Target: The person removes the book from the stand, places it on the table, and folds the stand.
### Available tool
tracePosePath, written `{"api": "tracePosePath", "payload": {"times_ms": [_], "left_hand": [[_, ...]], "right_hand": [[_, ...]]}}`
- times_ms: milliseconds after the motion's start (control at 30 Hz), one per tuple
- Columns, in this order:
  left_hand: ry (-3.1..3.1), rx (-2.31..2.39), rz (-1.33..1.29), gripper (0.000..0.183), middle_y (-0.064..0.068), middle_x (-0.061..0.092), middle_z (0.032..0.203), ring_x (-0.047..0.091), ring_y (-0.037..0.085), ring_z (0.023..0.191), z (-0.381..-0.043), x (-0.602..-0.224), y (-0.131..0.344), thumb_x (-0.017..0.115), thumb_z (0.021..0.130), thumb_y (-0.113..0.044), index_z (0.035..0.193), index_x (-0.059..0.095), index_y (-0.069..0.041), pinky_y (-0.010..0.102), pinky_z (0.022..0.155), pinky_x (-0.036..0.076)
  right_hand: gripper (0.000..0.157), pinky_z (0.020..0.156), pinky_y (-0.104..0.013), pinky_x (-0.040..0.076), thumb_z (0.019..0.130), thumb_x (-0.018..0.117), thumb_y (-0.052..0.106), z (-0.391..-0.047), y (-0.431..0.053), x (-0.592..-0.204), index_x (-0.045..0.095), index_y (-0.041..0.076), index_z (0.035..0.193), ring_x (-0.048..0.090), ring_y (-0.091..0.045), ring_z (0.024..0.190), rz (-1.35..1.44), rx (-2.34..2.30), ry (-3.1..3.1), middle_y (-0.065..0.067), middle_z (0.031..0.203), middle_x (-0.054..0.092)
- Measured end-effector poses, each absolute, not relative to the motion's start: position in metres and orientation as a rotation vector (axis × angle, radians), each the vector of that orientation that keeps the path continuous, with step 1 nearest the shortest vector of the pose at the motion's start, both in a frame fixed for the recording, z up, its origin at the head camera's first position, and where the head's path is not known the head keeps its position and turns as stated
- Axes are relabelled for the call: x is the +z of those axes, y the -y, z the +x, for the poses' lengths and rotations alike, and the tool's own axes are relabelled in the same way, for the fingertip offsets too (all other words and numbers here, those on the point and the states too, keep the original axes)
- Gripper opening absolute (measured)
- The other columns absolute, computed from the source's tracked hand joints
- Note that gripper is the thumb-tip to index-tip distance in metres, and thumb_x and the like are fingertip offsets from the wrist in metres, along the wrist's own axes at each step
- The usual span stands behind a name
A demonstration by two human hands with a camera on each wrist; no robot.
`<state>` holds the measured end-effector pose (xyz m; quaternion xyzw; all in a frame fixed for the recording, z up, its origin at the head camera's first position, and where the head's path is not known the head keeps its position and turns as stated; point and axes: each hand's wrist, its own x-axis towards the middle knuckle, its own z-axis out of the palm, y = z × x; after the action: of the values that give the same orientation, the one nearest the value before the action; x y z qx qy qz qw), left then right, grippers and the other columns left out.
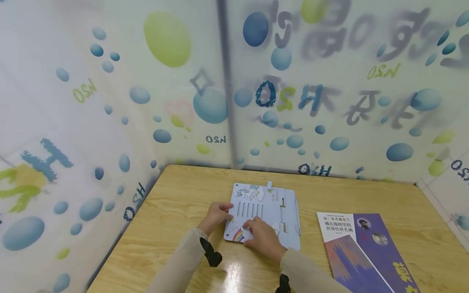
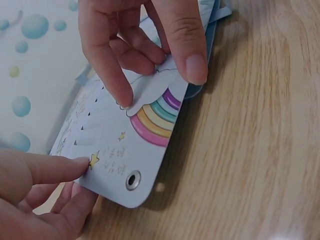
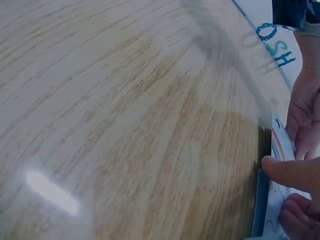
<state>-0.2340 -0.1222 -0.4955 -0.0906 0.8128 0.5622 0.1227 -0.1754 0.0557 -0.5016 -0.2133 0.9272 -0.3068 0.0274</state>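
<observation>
A flat white board (image 1: 253, 209) printed with a unicorn, a cloud and a rainbow lies on the wooden table. Slots cross its middle, and a metal eyelet (image 2: 133, 180) sits in its corner. My left hand (image 1: 217, 217) pinches the left edge, one digit on the face by a yellow star and the other fingers beneath. Over the printed cloud, my right hand (image 1: 264, 238) rests its fingertips on the face, thumb (image 2: 192, 60) reaching over the near edge. A blue layer (image 3: 259, 205) shows under the board. The right fingers hide part of the cloud.
To the right on the table (image 1: 176, 203) lies a purple and white book (image 1: 384, 244) with a painting on its cover. A white tab (image 1: 269, 185) sticks up from the board's far edge. Bubble-printed sheeting (image 1: 176, 101) stands behind and left of the table.
</observation>
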Motion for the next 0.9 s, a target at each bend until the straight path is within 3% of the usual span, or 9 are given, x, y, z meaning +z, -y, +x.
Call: {"api": "tracePosePath", "payload": {"times_ms": [367, 900], "left_hand": [[-2.322, 1.611, -0.304, 0.034, 0.017, 0.058, 0.103, 0.056, 0.021, 0.086, -0.238, -0.496, 0.123, 0.065, 0.075, 0.012, 0.108, 0.063, 0.004, 0.03, 0.068, 0.051], [-2.322, 1.648, -0.334, 0.034, 0.014, 0.055, 0.098, 0.053, 0.019, 0.082, -0.238, -0.499, 0.122, 0.066, 0.075, 0.013, 0.108, 0.063, 0.005, 0.027, 0.062, 0.049]], "right_hand": [[0.027, 0.062, -0.024, 0.047, 0.077, 0.072, 0.003, -0.188, -0.072, -0.489, 0.065, -0.001, 0.102, 0.054, -0.012, 0.071, -0.562, -1.446, -2.476, -0.003, 0.08, 0.059], [0.03, 0.06, -0.027, 0.049, 0.082, 0.066, 0.005, -0.185, -0.149, -0.46, 0.061, -0.002, 0.111, 0.058, -0.019, 0.078, -0.541, -1.471, -2.55, -0.002, 0.084, 0.061]]}}
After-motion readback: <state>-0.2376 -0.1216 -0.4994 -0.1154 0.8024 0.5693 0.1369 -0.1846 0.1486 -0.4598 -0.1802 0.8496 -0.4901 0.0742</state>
